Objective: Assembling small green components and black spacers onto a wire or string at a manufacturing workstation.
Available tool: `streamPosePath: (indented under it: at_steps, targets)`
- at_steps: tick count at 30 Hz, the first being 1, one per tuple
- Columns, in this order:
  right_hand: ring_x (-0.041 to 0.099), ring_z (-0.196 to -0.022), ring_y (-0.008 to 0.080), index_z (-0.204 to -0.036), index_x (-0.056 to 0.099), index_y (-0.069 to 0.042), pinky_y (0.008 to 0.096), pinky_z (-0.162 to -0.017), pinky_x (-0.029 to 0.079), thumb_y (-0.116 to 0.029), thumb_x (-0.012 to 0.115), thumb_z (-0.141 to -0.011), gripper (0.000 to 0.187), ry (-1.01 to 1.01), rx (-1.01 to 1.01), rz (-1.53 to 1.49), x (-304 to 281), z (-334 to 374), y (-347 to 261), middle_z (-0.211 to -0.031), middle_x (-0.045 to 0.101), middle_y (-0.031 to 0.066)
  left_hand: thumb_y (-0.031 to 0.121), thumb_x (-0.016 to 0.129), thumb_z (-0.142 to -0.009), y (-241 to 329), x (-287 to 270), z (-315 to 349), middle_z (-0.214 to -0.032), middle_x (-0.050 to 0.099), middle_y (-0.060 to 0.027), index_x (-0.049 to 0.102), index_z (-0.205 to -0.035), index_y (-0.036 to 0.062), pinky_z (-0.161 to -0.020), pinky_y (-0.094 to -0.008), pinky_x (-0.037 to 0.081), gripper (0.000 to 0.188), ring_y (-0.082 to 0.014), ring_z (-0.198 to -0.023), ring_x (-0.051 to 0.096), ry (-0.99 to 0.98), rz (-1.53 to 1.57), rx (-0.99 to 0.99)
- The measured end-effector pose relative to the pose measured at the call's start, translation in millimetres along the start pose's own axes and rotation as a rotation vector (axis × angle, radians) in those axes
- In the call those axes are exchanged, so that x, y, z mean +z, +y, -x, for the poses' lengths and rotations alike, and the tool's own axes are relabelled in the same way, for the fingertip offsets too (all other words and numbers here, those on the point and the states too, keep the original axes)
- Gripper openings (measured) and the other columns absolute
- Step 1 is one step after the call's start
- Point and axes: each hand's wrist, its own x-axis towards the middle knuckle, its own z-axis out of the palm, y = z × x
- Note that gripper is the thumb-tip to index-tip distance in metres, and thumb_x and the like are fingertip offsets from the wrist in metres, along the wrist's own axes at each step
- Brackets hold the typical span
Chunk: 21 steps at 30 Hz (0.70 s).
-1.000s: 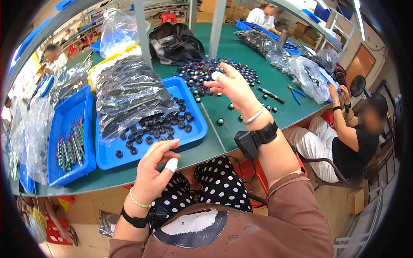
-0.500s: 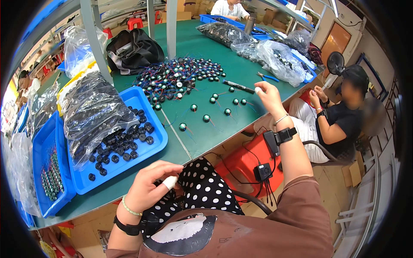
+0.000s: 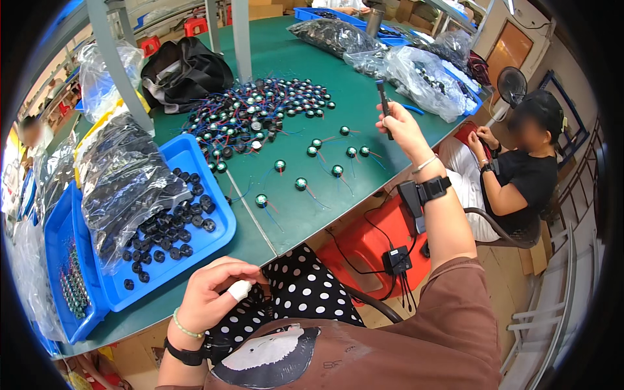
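My right hand [image 3: 403, 129], raised above the table's right part, grips a black marker pen [image 3: 383, 107], which stands nearly upright. My left hand [image 3: 218, 292] hangs over my lap by the table edge, loosely curved, its thumb wrapped in white and apart from the fingers; nothing shows in it. Between the hands lie several small round black parts with green tops and thin red and blue wires, one of them a wired part [image 3: 301, 184] near the middle. Behind them spreads a large heap of the same wired parts [image 3: 260, 110].
On the left, a blue tray [image 3: 221, 231] carries black round caps [image 3: 159, 240] and a plastic bag [image 3: 130, 175]. A narrower blue bin [image 3: 97, 312] holds green boards. A black bag [image 3: 185, 75] and grey posts stand behind. Blue-handled pliers [image 3: 413, 109] lie beyond my right hand; a co-worker [image 3: 520, 162] sits right.
My right hand has picked up the marker pen from the table and tilted it upright. My left hand has barely moved. The whole view has shifted slightly.
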Motion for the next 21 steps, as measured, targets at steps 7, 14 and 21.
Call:
streamPosePath:
  at_steps: [7, 14, 21]
  targets:
    - [0.032, -0.052, 0.0111, -0.062, 0.034, -0.014, 0.0266, -0.051, 0.029, -0.033, 0.050, -0.095, 0.042, -0.166, 0.083, -0.858, -3, 24, -20, -0.058, 0.033, -0.0009, -0.008, 0.060, -0.083, -3, 1, -1, -0.104, 0.061, -0.0103, 0.065, -0.107, -0.0030, -0.082, -0.0272, 0.053, 0.026, -0.0172, -0.093, 0.064, 0.045, 0.003, -0.047]
    - [0.039, -0.054, 0.0130, -0.069, 0.039, -0.010, 0.0293, -0.052, 0.034, -0.032, 0.043, -0.100, 0.038, -0.125, -0.184, -0.407, 39, 24, -17, -0.063, 0.039, 0.0000, -0.007, 0.061, -0.079, -2, 3, 0, -0.098, 0.063, -0.0109, 0.068, -0.103, -0.0022, -0.076, -0.0260, 0.054, 0.025, -0.0167, -0.087, 0.065, 0.093, -0.146, -0.027]
    - [0.039, -0.051, 0.0097, -0.077, 0.048, -0.008, 0.0269, -0.049, 0.034, -0.021, 0.057, -0.096, 0.024, 0.074, -0.261, -0.559, 41, 22, -24, -0.058, 0.040, -0.0010, -0.002, 0.064, -0.078, -8, 0, 0, -0.091, 0.066, -0.0102, 0.069, -0.101, 0.0009, -0.070, -0.0263, 0.052, 0.024, -0.0175, -0.080, 0.066, 0.104, -0.158, 0.004]
